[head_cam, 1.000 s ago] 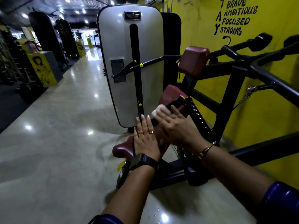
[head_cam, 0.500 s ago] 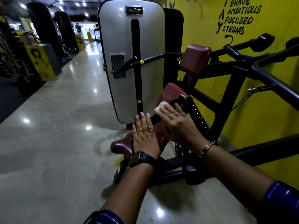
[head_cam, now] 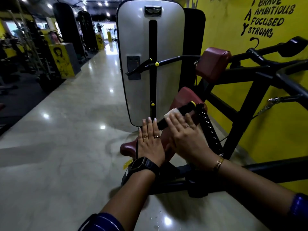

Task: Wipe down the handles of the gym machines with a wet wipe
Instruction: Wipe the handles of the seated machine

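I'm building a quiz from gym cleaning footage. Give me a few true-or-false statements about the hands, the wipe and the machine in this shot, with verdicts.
1. The right hand presses a white wipe onto the black handle. True.
2. The left hand grips the wipe. False: it lies flat with straight fingers beside the handle's lower end and holds nothing that shows.
3. The watch is on the right wrist. False: it is on the left wrist; the right wrist has a bracelet.
4. The wall beside the machine is yellow. True.
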